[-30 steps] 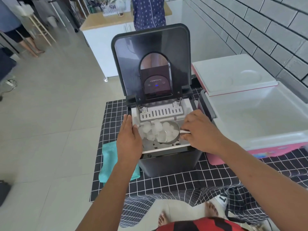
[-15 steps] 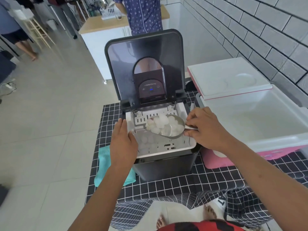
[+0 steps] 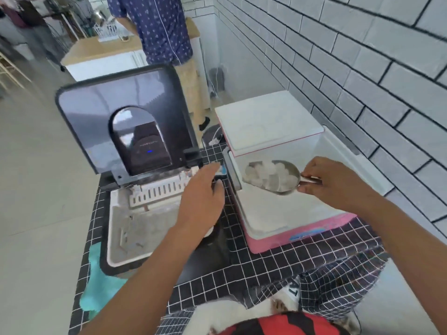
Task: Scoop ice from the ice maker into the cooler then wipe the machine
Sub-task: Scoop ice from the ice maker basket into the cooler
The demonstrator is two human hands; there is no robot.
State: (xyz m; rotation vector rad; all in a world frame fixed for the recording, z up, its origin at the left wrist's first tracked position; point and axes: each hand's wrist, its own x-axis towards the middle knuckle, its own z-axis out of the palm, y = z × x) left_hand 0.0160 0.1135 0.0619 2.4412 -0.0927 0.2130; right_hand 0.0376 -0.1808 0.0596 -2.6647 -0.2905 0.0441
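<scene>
The black ice maker (image 3: 116, 259) stands on the checked tablecloth with its lid (image 3: 96, 112) raised and its white basket (image 3: 145, 228) showing. To its right sits the pink cooler (image 3: 302, 232), open, its white lid (image 3: 266, 122) tipped back. My right hand (image 3: 336, 182) pinches the handle of a metal scoop (image 3: 285, 175) heaped with ice cubes (image 3: 263, 174), held over the cooler's white inside. My left hand (image 3: 200, 201) hovers with relaxed fingers over the ice maker's right edge, beside the cooler's wall.
A teal cloth (image 3: 96, 296) lies at the table's left front edge beside the machine. A grey brick wall (image 3: 362, 81) runs along the right. A person in a blue patterned shirt (image 3: 159, 27) stands behind at a wooden-topped counter (image 3: 101, 49).
My right hand has lifted the full scoop out of the ice basket and carried it right, over the cooler. My left hand left the basket's left rim and moved to its right side.
</scene>
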